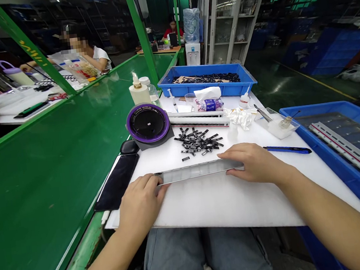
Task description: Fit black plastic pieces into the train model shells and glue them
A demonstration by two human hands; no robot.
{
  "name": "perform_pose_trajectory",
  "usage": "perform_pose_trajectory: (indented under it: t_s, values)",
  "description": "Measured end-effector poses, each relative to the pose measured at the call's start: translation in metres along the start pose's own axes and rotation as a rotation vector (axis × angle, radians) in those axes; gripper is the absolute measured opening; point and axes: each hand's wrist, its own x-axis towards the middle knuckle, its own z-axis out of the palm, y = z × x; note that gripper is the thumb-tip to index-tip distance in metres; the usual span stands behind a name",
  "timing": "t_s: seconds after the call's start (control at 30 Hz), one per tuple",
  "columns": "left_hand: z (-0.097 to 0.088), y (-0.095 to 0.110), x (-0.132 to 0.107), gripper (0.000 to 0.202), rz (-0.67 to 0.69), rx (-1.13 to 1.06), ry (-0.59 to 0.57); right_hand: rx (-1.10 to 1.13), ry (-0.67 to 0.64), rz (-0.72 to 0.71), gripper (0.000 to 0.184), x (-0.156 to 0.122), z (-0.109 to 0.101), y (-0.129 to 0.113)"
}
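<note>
While a narrow metal strip (197, 171) is held flat on the counter (227, 203), one end is gripped by the left hand (140, 204), its fingers closed around it, and the other end is grasped by the right hand (254, 163), its fingers curled over the top. Just beyond the strip, a loose pile of black metal clips (198, 140) is left untouched. A blue utility knife (287, 149) is laid beside the right hand, and a dark phone (117, 181) is placed near the left, with a round purple-rimmed device (148, 123) set behind it. Crumpled tissue (238, 117) and a clear tray (276, 123) are placed farther back, before a blue tray (205, 69) filled with dark parts. A metal rail (351, 150) is held in a blue crate (323, 112) to the right. A long green bench (43, 189) is run along the left, where a co-worker (92, 49) is seated beyond it. Tall shelving (231, 16) is seen ahead, above a dark green floor (278, 80).
</note>
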Motion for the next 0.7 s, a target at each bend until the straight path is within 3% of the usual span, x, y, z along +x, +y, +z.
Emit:
perform_pose_trajectory:
  t_s: [0.17, 0.3, 0.47, 0.6, 0.7]
  values:
    - [0.0, 0.002, 0.0, 0.018, -0.015, -0.01, -0.013, 0.005, 0.002, 0.003, 0.04, 0.0, 0.001, -0.001]
    - [-0.007, 0.006, 0.002, 0.016, -0.046, -0.024, -0.108, 0.015, -0.007, 0.033, 0.04, 0.0, 0.002, 0.001]
    - [-0.032, 0.0, 0.001, 0.041, -0.12, 0.001, -0.226, 0.05, -0.017, 0.05, 0.041, 0.0, 0.004, 0.004]
    - [-0.046, 0.007, 0.008, 0.06, 0.041, 0.043, -0.105, 0.081, -0.041, 0.045, 0.042, 0.006, 0.01, -0.004]
    - [-0.035, 0.033, 0.024, 0.068, 0.204, -0.044, -0.066, 0.176, -0.047, -0.004, 0.043, 0.01, 0.011, -0.009]
